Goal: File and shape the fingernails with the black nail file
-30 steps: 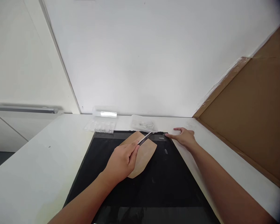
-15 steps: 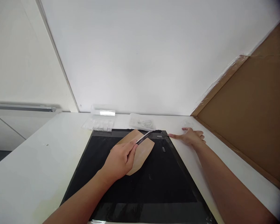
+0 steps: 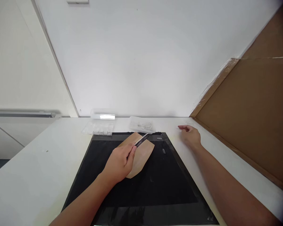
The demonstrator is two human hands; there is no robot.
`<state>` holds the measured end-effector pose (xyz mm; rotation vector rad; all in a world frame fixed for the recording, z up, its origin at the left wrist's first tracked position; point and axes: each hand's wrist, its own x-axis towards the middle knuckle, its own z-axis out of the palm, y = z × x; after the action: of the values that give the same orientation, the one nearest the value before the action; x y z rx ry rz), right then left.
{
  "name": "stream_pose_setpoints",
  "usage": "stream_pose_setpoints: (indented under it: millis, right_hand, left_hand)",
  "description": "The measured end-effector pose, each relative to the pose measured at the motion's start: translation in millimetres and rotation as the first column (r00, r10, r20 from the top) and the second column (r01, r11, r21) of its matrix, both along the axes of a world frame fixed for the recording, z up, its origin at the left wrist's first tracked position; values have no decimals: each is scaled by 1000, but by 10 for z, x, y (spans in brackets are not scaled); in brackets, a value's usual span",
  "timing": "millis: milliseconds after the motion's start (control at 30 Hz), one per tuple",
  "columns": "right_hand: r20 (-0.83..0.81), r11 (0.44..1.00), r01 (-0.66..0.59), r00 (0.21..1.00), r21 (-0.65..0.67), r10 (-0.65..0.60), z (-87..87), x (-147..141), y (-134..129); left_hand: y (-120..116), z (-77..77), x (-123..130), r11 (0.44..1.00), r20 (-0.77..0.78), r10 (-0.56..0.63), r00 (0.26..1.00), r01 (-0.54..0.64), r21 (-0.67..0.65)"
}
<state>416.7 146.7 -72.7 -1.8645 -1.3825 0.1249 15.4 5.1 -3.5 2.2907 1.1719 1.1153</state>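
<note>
My left hand (image 3: 120, 161) is closed around a slim dark file with a pale edge (image 3: 141, 140), which looks like a nail file. Its tip points up and away to the right. Beneath this hand lies a tan, many-sided flat piece (image 3: 140, 163), partly covered by my fingers. My right hand (image 3: 191, 135) is over the white table right of the black mat, fingers curled and thumb side toward the wall. Its fingertips look pinched together near some faint clear bits; what they hold is too small to make out. Two small clear nail-shaped pieces (image 3: 163, 151) lie on the mat.
The black mat (image 3: 155, 188) is bordered with shiny tape on the white table (image 3: 33, 175). Behind it stand an open clear compartment case (image 3: 99, 127) and a translucent box (image 3: 141, 125) with pale pieces inside. A brown cardboard panel (image 3: 254, 125) leans on the right; a white wall closes the back.
My right hand has drawn its stretched thumb away from the mat's edge, and its fingers are now curled together. The left hand keeps the file, and the view has shifted slightly.
</note>
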Motion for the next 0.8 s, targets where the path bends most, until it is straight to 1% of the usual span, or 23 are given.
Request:
stream_pose_setpoints:
  millis: [133, 300, 400, 633, 800]
  right_hand:
    - [-45, 1000, -6, 999, -1, 6, 56, -124, -15]
    - [-65, 989, -150, 987, 1, 150, 93, -218, -19]
    - [-55, 981, -194, 979, 13, 195, 122, -235, -41]
    - [29, 983, -184, 983, 13, 183, 214, -268, -127]
    - [100, 979, -202, 975, 11, 200, 244, -283, -129]
  left_hand:
    - [-14, -5, 1, 1000, -16, 11, 1000, -10, 17]
    - [-18, 16, 7, 1000, -35, 8, 999, -7, 15]
    - [-14, 20, 6, 1000, -35, 6, 999, -6, 1]
    - [-7, 11, 0, 1000, -41, 14, 999, -15, -24]
    - [-5, 13, -5, 999, -57, 23, 998, -25, -35]
